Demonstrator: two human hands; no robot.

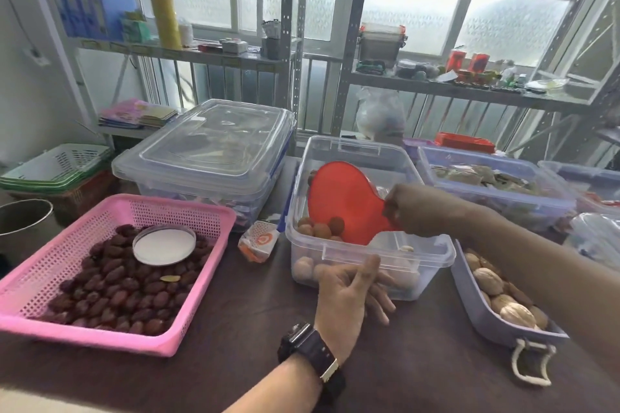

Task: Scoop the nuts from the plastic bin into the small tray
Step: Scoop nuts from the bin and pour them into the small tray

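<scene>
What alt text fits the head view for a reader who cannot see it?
The right hand dips a red scoop into a clear plastic bin of nuts while the left hand steadies its front. A small tray of walnuts sits right, a pink basket left.

Pink basket (208,221) of red dates (114,292); lidded clear box (208,157) behind it.

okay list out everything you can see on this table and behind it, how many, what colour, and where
Bin: one, clear, centre, open.
Nuts: several, brown, inside bin.
Scoop: one, red, inside bin.
Tray: one, lilac, right, holding walnuts.
Basket: one, pink, left, holding dark red dates.
Dish: one, round, white, on the dates.
Lidded box: one, clear, behind basket.
Packet: one, orange-white, between basket and bin.
Shelves: grey metal, behind.
Left hand: against bin's front, watch on wrist.
Right hand: gripping scoop handle.
</scene>
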